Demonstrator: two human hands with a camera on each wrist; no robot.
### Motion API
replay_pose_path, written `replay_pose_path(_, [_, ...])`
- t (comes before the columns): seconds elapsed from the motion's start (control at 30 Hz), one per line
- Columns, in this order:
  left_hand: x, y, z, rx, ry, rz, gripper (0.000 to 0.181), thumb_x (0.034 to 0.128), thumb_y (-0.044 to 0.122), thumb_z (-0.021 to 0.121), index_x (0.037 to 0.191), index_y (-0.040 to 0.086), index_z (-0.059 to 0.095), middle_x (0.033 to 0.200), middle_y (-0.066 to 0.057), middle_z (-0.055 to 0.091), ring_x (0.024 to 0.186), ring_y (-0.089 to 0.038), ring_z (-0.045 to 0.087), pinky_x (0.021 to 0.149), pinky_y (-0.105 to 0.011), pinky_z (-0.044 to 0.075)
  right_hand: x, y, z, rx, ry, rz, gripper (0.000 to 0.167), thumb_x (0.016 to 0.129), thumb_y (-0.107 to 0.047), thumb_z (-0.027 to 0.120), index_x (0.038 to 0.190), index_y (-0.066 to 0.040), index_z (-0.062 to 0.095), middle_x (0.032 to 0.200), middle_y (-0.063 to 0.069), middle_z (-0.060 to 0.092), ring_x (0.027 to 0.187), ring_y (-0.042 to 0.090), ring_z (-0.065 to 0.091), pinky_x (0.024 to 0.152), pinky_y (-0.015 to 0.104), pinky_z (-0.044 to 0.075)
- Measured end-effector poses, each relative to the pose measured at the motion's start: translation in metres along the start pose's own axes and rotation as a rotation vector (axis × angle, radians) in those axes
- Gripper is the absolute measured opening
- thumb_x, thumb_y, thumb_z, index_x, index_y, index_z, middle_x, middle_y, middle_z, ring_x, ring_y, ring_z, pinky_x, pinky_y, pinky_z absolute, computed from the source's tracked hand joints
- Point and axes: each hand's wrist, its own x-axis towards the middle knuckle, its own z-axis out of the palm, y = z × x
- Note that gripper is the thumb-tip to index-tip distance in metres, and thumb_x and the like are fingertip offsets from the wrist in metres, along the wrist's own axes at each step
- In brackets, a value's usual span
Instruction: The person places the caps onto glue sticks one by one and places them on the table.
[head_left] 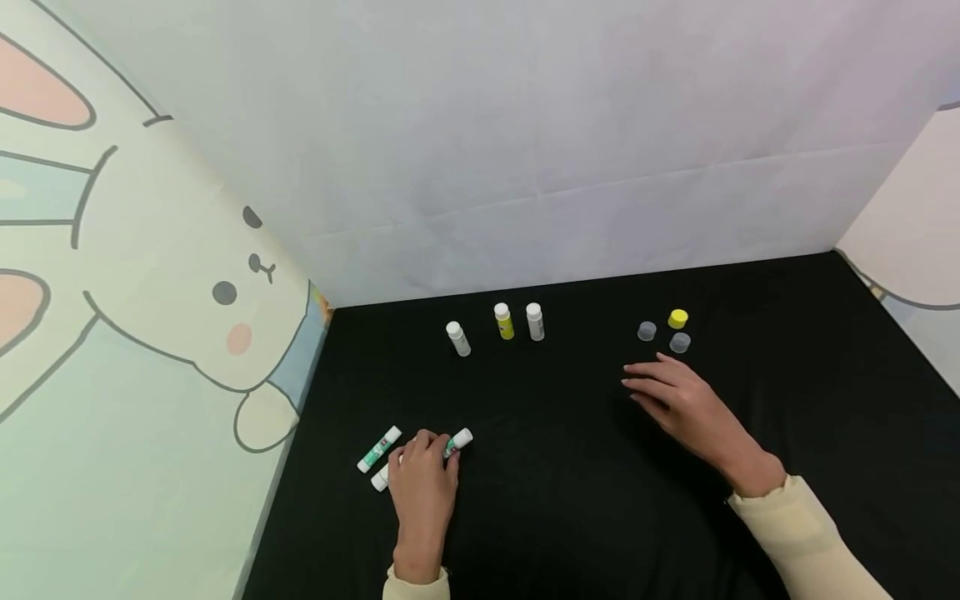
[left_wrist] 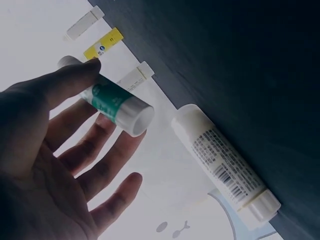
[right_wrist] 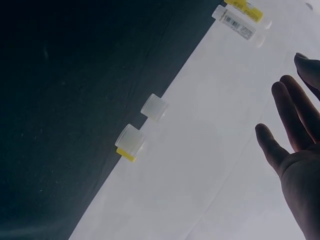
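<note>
My left hand [head_left: 422,479] holds a glue stick [head_left: 457,442] with a green label and white ends. In the left wrist view, the thumb and fingers pinch this stick [left_wrist: 112,100] off the table. Just left of the hand lies another green-and-white glue stick [head_left: 378,450]. A white tube end [head_left: 381,478] pokes out beside the hand; whether it belongs to a separate stick is hidden. The right hand [head_left: 678,408] hovers palm down over the black cloth, fingers extended and holding nothing. Closest to it are two clear caps [head_left: 680,342] [head_left: 647,331] and a yellow cap [head_left: 678,318].
Three small tubes stand upright toward the back: a white one [head_left: 458,339], a yellow one with a white cap [head_left: 504,322] and another white one [head_left: 535,322]. Black cloth [head_left: 555,500] covers the table. A pale wall [head_left: 525,167] rises behind, with a printed rabbit panel [head_left: 165,292] at left.
</note>
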Motion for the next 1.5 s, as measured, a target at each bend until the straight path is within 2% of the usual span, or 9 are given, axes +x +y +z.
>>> replay_pose_path(0.2, [-0.001,-0.003,-0.001,0.009,-0.019,-0.015,0.023,0.0772,0.011,0.095,0.096,0.008,0.081,0.095,-0.008,0.071,0.086,-0.030,0.070,0.091,-0.052,0.053,-0.002,0.005,-0.001,-0.006,0.033,-0.010,0.049,0.114,-0.032,0.047,0.106,0.003,0.079,0.115,0.020,0.075,0.104,0.037,0.070,0.127,0.028,0.027])
replay_pose_path(0.4, [-0.003,-0.005,-0.003,0.033,-0.048,-0.034,0.023,0.0765,0.011,0.095,0.095,0.008,0.081,0.095,-0.008,0.071,0.086,-0.030,0.070,0.091,-0.054,0.053,-0.003,0.011,-0.003,-0.013,0.033,-0.002,0.050,0.114,-0.034,0.046,0.105,0.004,0.079,0.114,0.020,0.075,0.104,0.037,0.069,0.127,0.027,0.026])
replay_pose_path(0.67, [-0.006,-0.009,-0.002,0.047,-0.053,-0.060,0.023,0.0761,0.011,0.095,0.095,0.008,0.081,0.096,-0.009,0.072,0.087,-0.031,0.071,0.091,-0.054,0.053,-0.007,0.017,-0.007,-0.028,0.033,0.010,0.052,0.114,-0.034,0.046,0.104,0.004,0.079,0.115,0.021,0.074,0.104,0.038,0.069,0.127,0.026,0.025])
replay_pose_path(0.9, [-0.008,-0.012,-0.004,0.068,-0.094,-0.080,0.023,0.0767,0.011,0.094,0.095,0.008,0.081,0.097,-0.011,0.072,0.089,-0.033,0.071,0.092,-0.056,0.053,-0.007,0.019,-0.010,-0.029,0.033,0.022,0.052,0.114,-0.035,0.045,0.105,0.004,0.078,0.114,0.021,0.074,0.103,0.038,0.069,0.127,0.025,0.025])
replay_pose_path(1.3, [-0.012,-0.017,0.000,0.082,-0.079,-0.078,0.024,0.0741,0.009,0.095,0.094,0.008,0.081,0.094,-0.011,0.072,0.085,-0.032,0.070,0.087,-0.056,0.053,-0.012,0.026,-0.013,-0.043,0.017,0.060,0.056,0.113,-0.039,0.044,0.105,0.006,0.078,0.112,0.022,0.074,0.103,0.041,0.068,0.126,0.022,0.022])
replay_pose_path(1.33, [-0.013,-0.018,0.000,0.082,-0.079,-0.077,0.024,0.0738,0.009,0.095,0.093,0.008,0.081,0.094,-0.011,0.072,0.085,-0.032,0.070,0.087,-0.056,0.053,-0.013,0.027,-0.014,-0.042,0.016,0.063,0.055,0.113,-0.038,0.045,0.105,0.006,0.078,0.113,0.022,0.074,0.103,0.041,0.068,0.126,0.022,0.023])
replay_pose_path(1.4, [-0.013,-0.019,0.000,0.084,-0.078,-0.076,0.024,0.0733,0.009,0.095,0.093,0.008,0.081,0.094,-0.011,0.072,0.085,-0.033,0.070,0.086,-0.056,0.052,-0.014,0.028,-0.015,-0.039,0.010,0.071,0.035,0.109,-0.025,0.062,0.105,0.006,0.078,0.113,0.022,0.073,0.104,0.041,0.068,0.126,0.021,0.023])
replay_pose_path(1.47, [-0.013,-0.019,0.000,0.084,-0.078,-0.075,0.024,0.0729,0.008,0.094,0.092,0.008,0.081,0.094,-0.011,0.072,0.085,-0.033,0.070,0.085,-0.056,0.052,-0.015,0.030,-0.015,-0.047,0.009,0.085,0.017,0.096,-0.007,0.078,0.107,0.006,0.077,0.114,0.022,0.073,0.104,0.042,0.068,0.125,0.020,0.023])
replay_pose_path(1.5, [-0.014,-0.020,0.000,0.084,-0.078,-0.075,0.024,0.0728,0.008,0.094,0.092,0.008,0.080,0.094,-0.011,0.072,0.085,-0.034,0.070,0.085,-0.056,0.052,-0.015,0.030,-0.016,-0.054,0.008,0.094,0.023,0.086,0.003,0.084,0.107,0.006,0.077,0.114,0.022,0.073,0.104,0.041,0.068,0.125,0.019,0.023])
